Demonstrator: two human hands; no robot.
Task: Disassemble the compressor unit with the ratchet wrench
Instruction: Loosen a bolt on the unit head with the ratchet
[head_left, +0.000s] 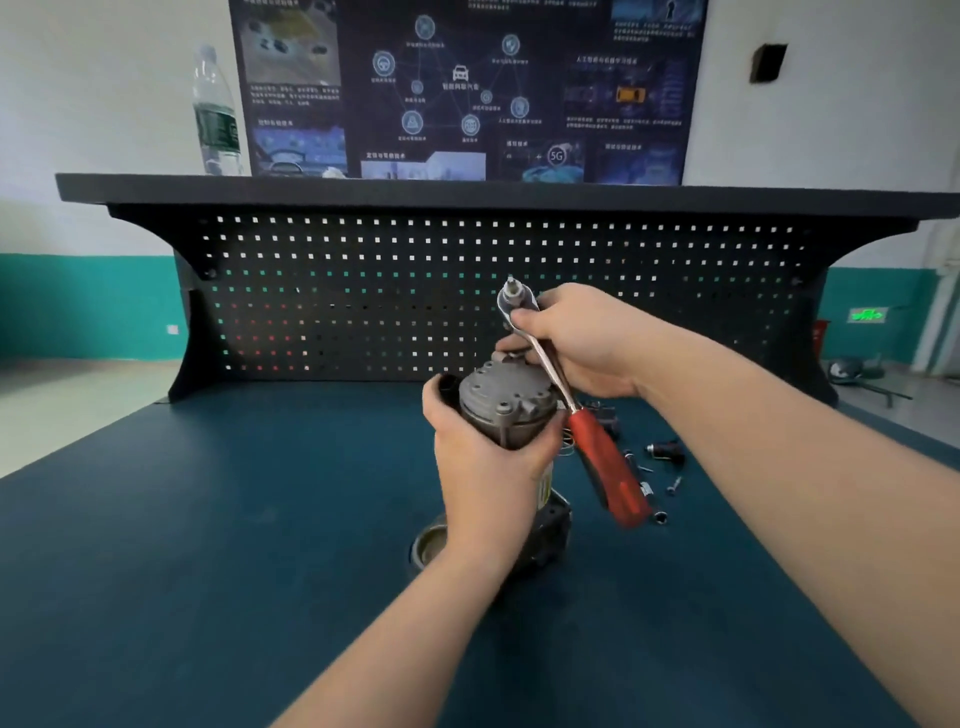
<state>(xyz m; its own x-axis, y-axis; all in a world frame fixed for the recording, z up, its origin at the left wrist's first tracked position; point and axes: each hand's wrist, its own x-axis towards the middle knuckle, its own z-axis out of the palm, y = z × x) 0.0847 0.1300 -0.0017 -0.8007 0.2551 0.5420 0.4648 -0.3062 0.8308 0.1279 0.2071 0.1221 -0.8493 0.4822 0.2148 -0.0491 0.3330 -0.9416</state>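
Compressor unit (506, 410) upright at bench centre, lifted end towards cam. Left hand (488, 467) wrapped round its body from near-left side, fingers curled tight on far-left edge. Right hand (576, 343) just above/right, fingers curled on ratchet wrench (561, 395) shank near head; head (514, 301) up, clear of unit top. Lower unit part hidden behind left wrist; base dark, blurry. Small sockets/bits (660, 457) right of handle, hard to make out. Unit top: grey cast metal, round, bolt heads. Wrench: chrome shank, red grip. Bench top (208, 519) teal, matte.
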